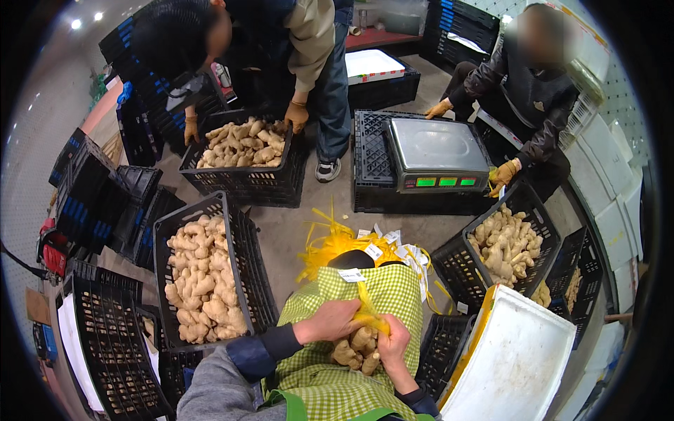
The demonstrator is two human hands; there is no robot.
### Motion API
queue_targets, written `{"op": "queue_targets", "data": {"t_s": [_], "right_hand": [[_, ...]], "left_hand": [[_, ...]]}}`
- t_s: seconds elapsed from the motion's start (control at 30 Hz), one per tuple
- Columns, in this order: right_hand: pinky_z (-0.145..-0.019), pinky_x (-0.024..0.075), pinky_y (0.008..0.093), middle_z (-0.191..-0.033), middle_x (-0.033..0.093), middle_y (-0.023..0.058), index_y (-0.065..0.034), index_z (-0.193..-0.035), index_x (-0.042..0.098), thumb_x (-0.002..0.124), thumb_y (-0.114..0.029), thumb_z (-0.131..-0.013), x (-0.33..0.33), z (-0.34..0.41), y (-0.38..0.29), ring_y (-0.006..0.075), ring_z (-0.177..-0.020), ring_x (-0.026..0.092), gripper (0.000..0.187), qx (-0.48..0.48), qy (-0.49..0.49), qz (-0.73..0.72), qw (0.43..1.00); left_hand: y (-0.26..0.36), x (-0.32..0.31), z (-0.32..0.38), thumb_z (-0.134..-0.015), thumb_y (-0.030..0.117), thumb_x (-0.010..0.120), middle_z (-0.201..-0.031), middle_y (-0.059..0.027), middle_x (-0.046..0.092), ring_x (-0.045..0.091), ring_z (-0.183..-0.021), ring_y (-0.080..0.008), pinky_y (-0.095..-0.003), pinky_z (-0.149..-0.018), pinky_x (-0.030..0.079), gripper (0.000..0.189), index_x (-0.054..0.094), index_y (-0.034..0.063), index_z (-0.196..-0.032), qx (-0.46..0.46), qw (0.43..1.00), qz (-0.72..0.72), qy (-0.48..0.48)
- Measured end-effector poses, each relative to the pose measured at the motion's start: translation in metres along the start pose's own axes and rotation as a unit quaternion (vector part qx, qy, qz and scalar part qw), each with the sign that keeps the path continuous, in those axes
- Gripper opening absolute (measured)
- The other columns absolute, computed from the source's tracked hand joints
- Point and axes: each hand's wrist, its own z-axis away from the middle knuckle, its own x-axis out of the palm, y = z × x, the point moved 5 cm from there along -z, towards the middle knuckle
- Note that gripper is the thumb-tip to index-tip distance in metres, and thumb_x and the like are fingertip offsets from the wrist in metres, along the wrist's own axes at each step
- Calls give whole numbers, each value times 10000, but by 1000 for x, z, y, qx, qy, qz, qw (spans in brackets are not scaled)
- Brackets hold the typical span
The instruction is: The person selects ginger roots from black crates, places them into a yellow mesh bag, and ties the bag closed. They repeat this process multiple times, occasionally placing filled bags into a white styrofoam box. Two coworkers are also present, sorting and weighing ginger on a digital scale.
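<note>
Over my lap, covered by a green checkered apron point(305, 310), I have a yellow mesh bag point(370, 309) with a white tag at its upper end. My left hand point(333, 319) grips the mesh on one side, and my right hand point(394, 339) holds it on the other, beside several ginger roots point(355, 348). Whether the roots sit fully inside the mesh is hard to tell. A heap of yellow mesh bags point(326, 239) with white tags lies on the floor just beyond my knees.
Ginger fills a black crate point(227, 252) at left, another crate point(237, 181) ahead, and a tilted crate point(453, 273) at right. A digital scale point(439, 152) rests on black crates, beside a seated person point(537, 100). Another person leans over the crate ahead. A white foam box point(511, 358) stands near my right.
</note>
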Motion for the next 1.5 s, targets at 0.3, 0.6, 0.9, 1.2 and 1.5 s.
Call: {"op": "queue_targets", "data": {"t_s": [0.3,0.6,0.9,1.2,1.5], "right_hand": [[-737,482,337,-958,581,153,1,-1057,620,561,-106,-909,-9,28,-2,290,-854,604,192,54,-9,-42,998],[-676,492,272,-847,621,65,-31,-991,671,710,-21,-791,-17,19,-22,173,-721,602,204,24,-8,-90,996],[-643,513,331,-781,673,126,-27,-945,655,706,-179,-781,1,0,-1,223,-691,667,229,191,-2,-135,972],[-477,447,326,-617,531,39,-79,-921,699,801,-127,-693,-26,38,-30,223,-526,547,255,-222,20,-9,975],[-624,475,352,-766,514,60,-93,-1313,552,809,-209,-734,-25,52,-20,231,-718,547,644,-146,-238,-5,960]], "left_hand": [[3,18,52,-835,205,572,-929,-173,584,570,-840,-342,-392,-739,471,267,586,-10,-994,75,948,211,224],[4,10,47,-706,292,799,-1237,-195,508,523,-1127,-313,-388,-980,424,913,338,13,-1443,26,975,217,37],[25,15,12,-717,443,816,-1404,-240,420,437,-1295,-377,-412,-1060,376,1059,230,7,-1484,79,978,190,41],[20,19,25,-724,214,810,-835,-87,609,576,-726,-203,-314,-652,470,364,652,27,-994,-9,938,225,264],[-23,40,57,-855,42,649,-922,-113,575,559,-820,-231,-314,-717,461,76,601,-4,-892,14,865,293,408]]}}
